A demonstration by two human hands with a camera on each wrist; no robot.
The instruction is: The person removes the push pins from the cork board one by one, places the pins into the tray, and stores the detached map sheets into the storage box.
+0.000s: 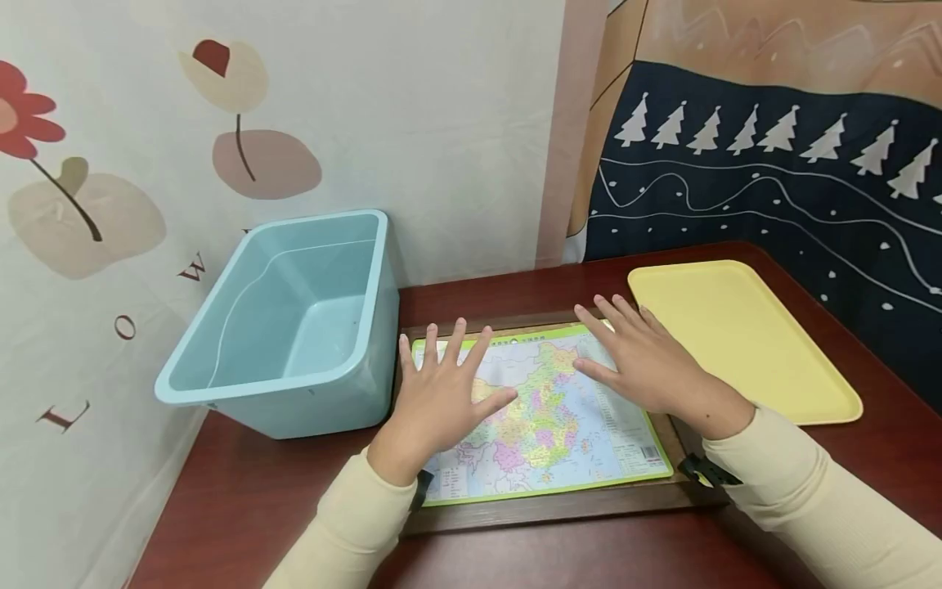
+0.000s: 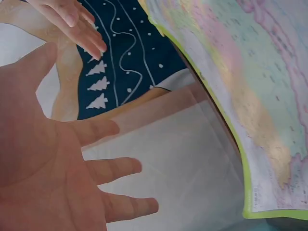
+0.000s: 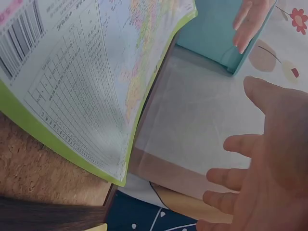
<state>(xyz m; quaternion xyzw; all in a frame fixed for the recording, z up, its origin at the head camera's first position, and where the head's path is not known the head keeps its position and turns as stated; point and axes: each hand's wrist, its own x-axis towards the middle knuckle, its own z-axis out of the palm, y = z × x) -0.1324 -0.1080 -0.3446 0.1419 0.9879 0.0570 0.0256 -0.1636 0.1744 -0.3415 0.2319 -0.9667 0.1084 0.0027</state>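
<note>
A map sheet [image 1: 545, 409] with a bright green border lies on a cork board [image 3: 53, 168] in a dark wooden frame [image 1: 559, 515]. Over the left part of the map is my left hand [image 1: 441, 401], palm down with its fingers spread and straight. My right hand [image 1: 648, 360] hovers over the map's right part in the same way, fingers fanned out. Both wrist views show the palms bare, with a gap between the fingers and the sheet. Some of the map is hidden behind the hands in the head view.
A light blue plastic tub [image 1: 272, 391] stands to the left of the framed board, against the wall. On the right lies a yellow tray [image 1: 736, 327]. Everything rests on a dark red table [image 1: 294, 507], with patterned cloth [image 1: 736, 180] hanging behind it.
</note>
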